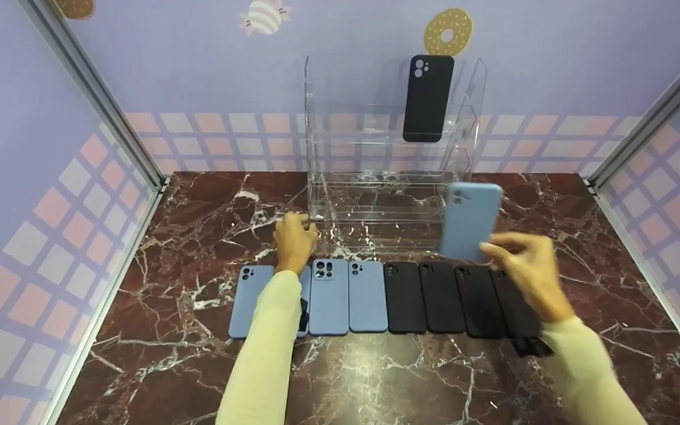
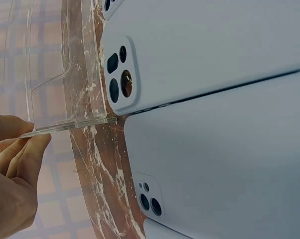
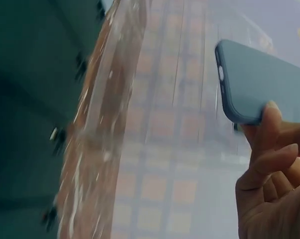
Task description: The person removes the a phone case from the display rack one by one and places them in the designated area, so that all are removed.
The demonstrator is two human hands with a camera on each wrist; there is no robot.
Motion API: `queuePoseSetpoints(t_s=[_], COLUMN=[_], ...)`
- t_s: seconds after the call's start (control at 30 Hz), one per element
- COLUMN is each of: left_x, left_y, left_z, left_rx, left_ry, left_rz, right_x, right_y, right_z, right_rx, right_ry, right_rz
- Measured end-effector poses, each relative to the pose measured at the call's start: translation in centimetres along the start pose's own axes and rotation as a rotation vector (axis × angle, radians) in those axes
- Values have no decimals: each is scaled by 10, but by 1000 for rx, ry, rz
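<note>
A light blue phone case (image 1: 473, 215) is upright in front of the right end of the clear acrylic display stand (image 1: 384, 219). My right hand (image 1: 526, 268) pinches it by its lower right corner, which the right wrist view also shows. In the left wrist view, my left hand (image 2: 15, 184) pinches the edge of the stand's side panel (image 2: 70, 125) between thumb and fingers. High on the stand, at the right, a black phone case (image 1: 428, 97) stands with its camera cutouts at the top.
In front of the stand lies a row of phone cases, several light blue (image 1: 328, 304) to the left and several black (image 1: 445, 301) to the right. My left forearm partly covers one blue case. Patterned walls enclose the dark marbled tabletop (image 1: 198, 236) at the back and sides.
</note>
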State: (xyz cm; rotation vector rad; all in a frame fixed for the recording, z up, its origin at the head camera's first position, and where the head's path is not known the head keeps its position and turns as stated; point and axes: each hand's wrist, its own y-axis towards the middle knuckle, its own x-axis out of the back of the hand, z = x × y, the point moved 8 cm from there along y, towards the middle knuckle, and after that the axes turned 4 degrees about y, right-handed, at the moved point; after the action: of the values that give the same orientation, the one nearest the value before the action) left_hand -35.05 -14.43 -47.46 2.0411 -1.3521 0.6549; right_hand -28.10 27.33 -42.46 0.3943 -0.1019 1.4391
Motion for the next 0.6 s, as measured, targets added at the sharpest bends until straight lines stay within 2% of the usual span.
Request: queuePoseSetpoints(t_s=[0.2, 0.4, 0.6], left_x=[1, 0, 0], left_y=[1, 0, 0], left_z=[2, 4, -1], left_rx=[7, 21, -14], left_ry=[5, -1, 3], left_rz=[-5, 0, 3], right_x=[53, 97, 129], right_y=[-20, -27, -36], right_z=[-28, -59, -90], right_rx=[-127, -221, -310], right_ry=[-126, -289, -339], right_rz=[5, 62, 117])
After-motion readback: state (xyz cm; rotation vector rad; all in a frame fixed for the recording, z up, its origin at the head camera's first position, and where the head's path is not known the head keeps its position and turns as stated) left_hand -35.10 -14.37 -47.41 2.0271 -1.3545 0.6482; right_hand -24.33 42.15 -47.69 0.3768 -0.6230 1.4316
